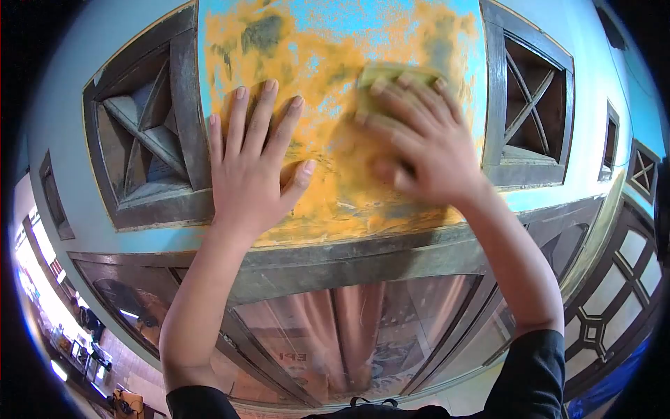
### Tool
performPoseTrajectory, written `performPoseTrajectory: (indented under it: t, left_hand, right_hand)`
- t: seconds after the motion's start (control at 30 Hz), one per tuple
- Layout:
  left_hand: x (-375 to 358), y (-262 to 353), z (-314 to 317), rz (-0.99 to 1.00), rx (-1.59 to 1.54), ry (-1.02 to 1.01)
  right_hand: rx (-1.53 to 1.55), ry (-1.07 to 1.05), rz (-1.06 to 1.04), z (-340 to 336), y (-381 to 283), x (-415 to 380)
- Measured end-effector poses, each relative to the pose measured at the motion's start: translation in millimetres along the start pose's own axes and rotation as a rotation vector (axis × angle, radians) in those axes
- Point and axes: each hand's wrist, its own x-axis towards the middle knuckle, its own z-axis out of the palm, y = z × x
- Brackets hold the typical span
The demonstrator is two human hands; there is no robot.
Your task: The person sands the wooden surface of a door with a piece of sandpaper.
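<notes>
In front of me is a wall panel coated in patchy orange, with light blue and dark grey showing through. My left hand lies flat on its left part, fingers spread and holding nothing. My right hand, smeared by motion, presses a flat yellow-green sheet of what looks like sandpaper against the panel's right part. The sheet's upper and left edges show past the fingertips; the rest is hidden under the hand.
Dark wooden vent frames with crossed bars flank the panel: a left vent and a right vent. Below runs a wooden beam over a glass pane with pinkish curtains behind it. A panelled door stands at far right.
</notes>
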Motion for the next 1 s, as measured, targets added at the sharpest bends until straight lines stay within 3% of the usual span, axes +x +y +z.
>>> performPoseTrajectory:
  t: [0.03, 0.13, 0.2, 0.27, 0.37, 0.47, 0.53, 0.6, 0.8, 0.83, 0.93, 1.0]
  left_hand:
    - [-0.1, 0.0, 0.0, 0.002, 0.0, -0.001]
    - [-2.2, 1.6, -1.0, -0.005, -0.014, -0.013]
    - [-8.0, 3.7, -1.5, 0.001, -0.019, -0.024]
    - [-11.9, 4.5, -1.0, 0.006, -0.018, -0.03]
    - [-15.3, 3.0, 0.2, 0.013, -0.012, -0.041]
    - [-15.9, 4.3, -0.4, 0.006, -0.014, -0.051]
    - [-19.7, 5.9, -1.5, 0.001, -0.021, -0.062]
    - [-22.8, 6.0, -0.3, 0.001, -0.024, -0.065]
    - [-25.5, 8.5, 0.4, -0.007, -0.015, -0.06]
    - [-27.2, 8.8, 0.7, -0.009, -0.015, -0.06]
    - [-37.8, 13.7, 1.6, -0.027, -0.017, -0.086]
    - [-44.2, 16.4, 4.2, -0.03, -0.025, -0.077]
  right_hand:
    - [-0.024, 0.107, 0.087, 2.1, 10.1, 4.6]
    - [-0.013, 0.095, 0.102, 2.0, -1.7, 3.5]
    - [0.065, -0.103, -0.097, 9.0, -22.9, -16.0]
    - [0.09, -0.111, -0.222, 13.4, -21.4, -20.9]
    - [-0.054, 0.095, 0.068, 2.5, 9.3, 3.9]
    - [-0.039, 0.131, 0.179, 6.7, -2.3, 0.7]
    - [0.071, -0.068, -0.006, 11.9, -29.2, -21.0]
    - [0.115, -0.079, -0.062, 13.4, -38.3, -30.3]
    - [-0.02, 0.191, 0.336, 15.7, -22.0, 2.0]
    - [0.004, 0.156, 0.376, 16.7, -40.6, -2.9]
    - [0.073, -0.005, 0.249, 26.8, -84.9, -33.1]
    - [0.05, 0.058, 0.284, 25.8, -74.9, -20.5]
